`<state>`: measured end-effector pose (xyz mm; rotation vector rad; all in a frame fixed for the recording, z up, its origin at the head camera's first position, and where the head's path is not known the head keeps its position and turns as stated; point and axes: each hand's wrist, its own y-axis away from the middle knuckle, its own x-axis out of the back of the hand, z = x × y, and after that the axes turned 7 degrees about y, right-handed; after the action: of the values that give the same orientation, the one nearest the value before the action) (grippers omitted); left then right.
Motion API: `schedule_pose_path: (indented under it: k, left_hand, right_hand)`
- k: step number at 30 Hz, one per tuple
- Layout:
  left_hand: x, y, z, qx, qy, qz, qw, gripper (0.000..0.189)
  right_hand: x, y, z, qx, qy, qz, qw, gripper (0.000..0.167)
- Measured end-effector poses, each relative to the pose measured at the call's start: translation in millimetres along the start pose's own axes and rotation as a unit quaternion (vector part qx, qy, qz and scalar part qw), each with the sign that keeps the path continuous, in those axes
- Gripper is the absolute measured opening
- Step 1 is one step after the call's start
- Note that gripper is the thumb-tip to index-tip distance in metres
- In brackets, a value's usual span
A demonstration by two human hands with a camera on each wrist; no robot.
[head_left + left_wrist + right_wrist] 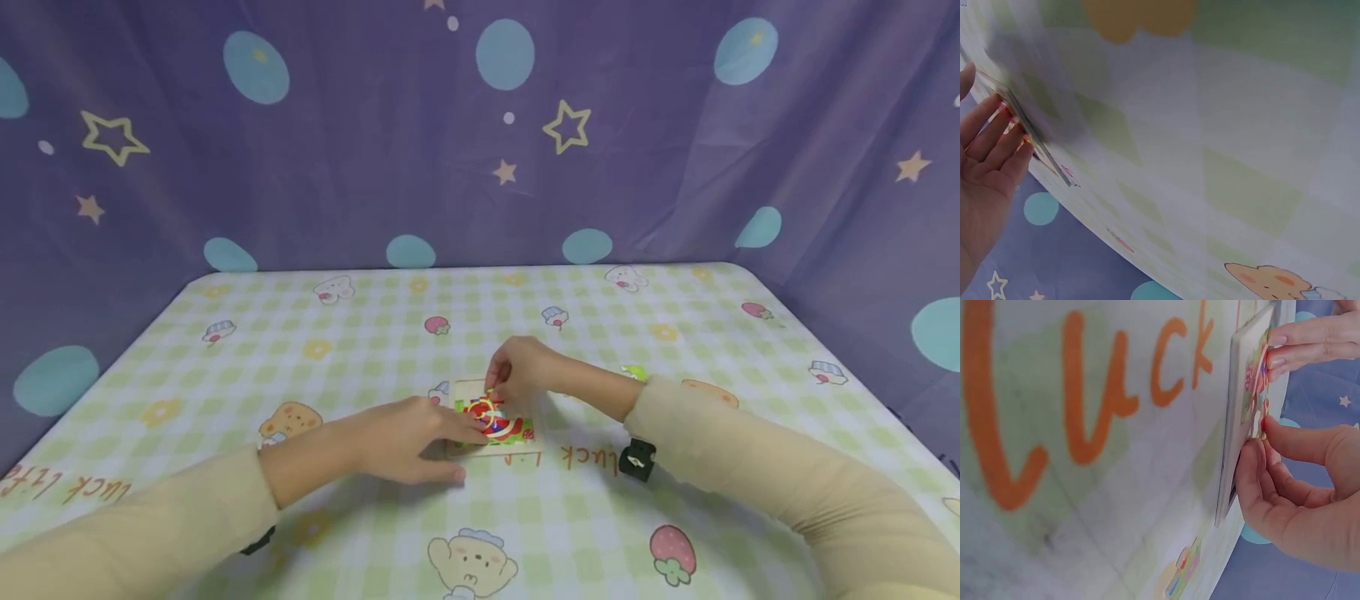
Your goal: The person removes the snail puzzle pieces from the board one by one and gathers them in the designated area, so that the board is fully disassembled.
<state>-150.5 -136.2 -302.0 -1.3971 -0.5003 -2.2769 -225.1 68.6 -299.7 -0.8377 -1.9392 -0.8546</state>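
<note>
A small wooden puzzle board (468, 389) with a bright red, green and blue picture lies on the tablecloth. The left hand (405, 437) reaches in from the left, its straight fingers resting on the picture while the thumb points off beside the near edge. In the left wrist view those fingers (1002, 134) lie side by side over the board. At the board's far right part, the right hand (525, 367) pinches a small colourful puzzle piece (1264, 427) between thumb and fingertips, close over the picture. Most of that piece is hidden by the fingers.
Another colourful puzzle piece (1184, 569) lies on the cloth to the right of the board, partly behind the right forearm in the head view (633, 372). The checked tablecloth (360, 333) covers the table, with a purple curtain (360, 150) behind.
</note>
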Motion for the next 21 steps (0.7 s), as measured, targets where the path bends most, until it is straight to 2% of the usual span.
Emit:
schedule_pose_path:
  k: [2,5,8,10,16,21]
  left_hand:
    - [1.0,-0.8,-0.4,0.000,0.001,-0.001,1.0000,0.044]
    - [1.2,-1.0,0.2,0.003,0.006,-0.003,1.0000,0.044]
    - [-0.2,-0.6,0.8,0.004,0.013,-0.003,0.9999,0.044]
    - [-1.2,-0.2,1.1,0.006,0.014,-0.002,0.9999,0.044]
    - [-1.6,-0.1,2.1,0.010,0.013,-0.001,0.9999,0.044]
    - [-0.2,-0.7,2.7,0.007,0.004,0.000,1.0000,0.044]
  right_hand:
    - [1.7,0.2,0.4,-0.005,-0.016,-0.002,0.9999,0.003]
    - [0.5,1.4,0.7,-0.025,-0.096,-0.021,0.9949,0.006]
    - [-3.6,3.2,0.5,-0.055,-0.183,-0.036,0.9810,0.011]
    - [-6.3,4.4,0.3,-0.071,-0.217,-0.035,0.9729,0.013]
    - [-7.7,8.6,2.7,-0.077,-0.236,-0.010,0.9686,0.015]
    - [-3.6,12.7,12.2,-0.079,-0.261,-0.010,0.9620,0.019]
